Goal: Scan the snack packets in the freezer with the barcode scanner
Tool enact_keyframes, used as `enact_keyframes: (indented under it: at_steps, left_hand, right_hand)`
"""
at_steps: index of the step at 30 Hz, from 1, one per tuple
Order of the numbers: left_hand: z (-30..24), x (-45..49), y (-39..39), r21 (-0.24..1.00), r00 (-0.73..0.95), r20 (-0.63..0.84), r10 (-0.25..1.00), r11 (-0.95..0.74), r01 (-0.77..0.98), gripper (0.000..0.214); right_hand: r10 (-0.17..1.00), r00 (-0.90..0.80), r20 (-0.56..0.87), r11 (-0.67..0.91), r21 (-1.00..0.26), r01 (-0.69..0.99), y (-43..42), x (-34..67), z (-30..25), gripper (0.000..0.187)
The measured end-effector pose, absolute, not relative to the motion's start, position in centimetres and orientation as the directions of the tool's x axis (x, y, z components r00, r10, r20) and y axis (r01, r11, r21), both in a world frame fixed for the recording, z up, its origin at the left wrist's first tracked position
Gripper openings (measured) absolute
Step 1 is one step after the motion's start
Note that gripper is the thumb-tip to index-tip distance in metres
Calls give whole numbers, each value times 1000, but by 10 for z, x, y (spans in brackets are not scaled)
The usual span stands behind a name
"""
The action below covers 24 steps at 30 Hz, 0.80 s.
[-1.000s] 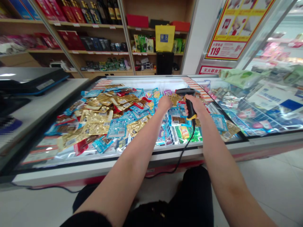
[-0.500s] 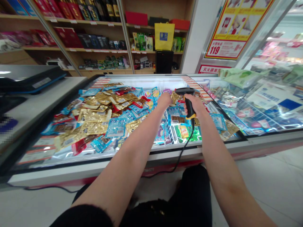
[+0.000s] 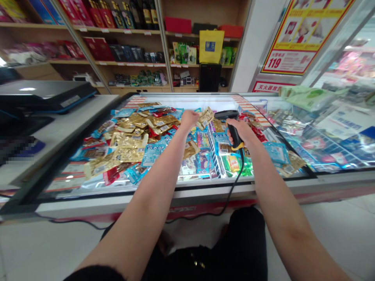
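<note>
My right hand (image 3: 240, 132) is wrapped round the grip of a black and yellow barcode scanner (image 3: 236, 136), whose head points left. A cable hangs from the bottom of its handle. To the left of the scanner, my left hand (image 3: 189, 118) pinches a gold snack packet (image 3: 205, 117), which is raised in front of the scanner head. Below the left hand and to its left lies a heap of gold, blue and red snack packets (image 3: 130, 142) on the glass top of a chest freezer (image 3: 114, 201). More packets lie below and right of the scanner.
A white wire divider (image 3: 215, 156) shows through the glass. The scanner cable (image 3: 231, 191) droops over the freezer's front edge. At left, a flat scale (image 3: 43, 95) sits on a counter. Behind stand shelves with boxes, bottles and a yellow bag (image 3: 211, 47). Bagged goods (image 3: 310, 97) lie at right.
My left hand has moved left and up, and the gold packet now shows in it. My right hand still holds the scanner in about the same place. The view has shifted slightly left.
</note>
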<state>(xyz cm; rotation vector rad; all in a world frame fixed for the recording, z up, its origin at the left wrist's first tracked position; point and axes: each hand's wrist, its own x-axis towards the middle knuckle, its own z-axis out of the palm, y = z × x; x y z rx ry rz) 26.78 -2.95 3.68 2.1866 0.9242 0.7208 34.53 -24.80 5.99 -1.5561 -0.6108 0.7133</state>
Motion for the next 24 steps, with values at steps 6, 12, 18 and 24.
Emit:
enact_keyframes:
  at_steps: [6,12,18,24]
  left_hand:
    - [37,242,-13,788,567,250,785,-505,351,27]
    - [39,232,-6,733,534,337,775,-572,368,25]
    - [46,230,-9,737,528,315,789,-554,388,27]
    - [47,231,-9,734,528,330,782,-565,377,26]
  right_hand:
    - [842,539,-26,-89,-992,90,-235,325,63,30]
    - [889,454,-60,-148,-976,161,-233,314,65,35]
    - [894,443,-71,-134,-984,114,-237,315,62,32]
    - [899,429,-87,-143,-985,101,-238,316,61,31]
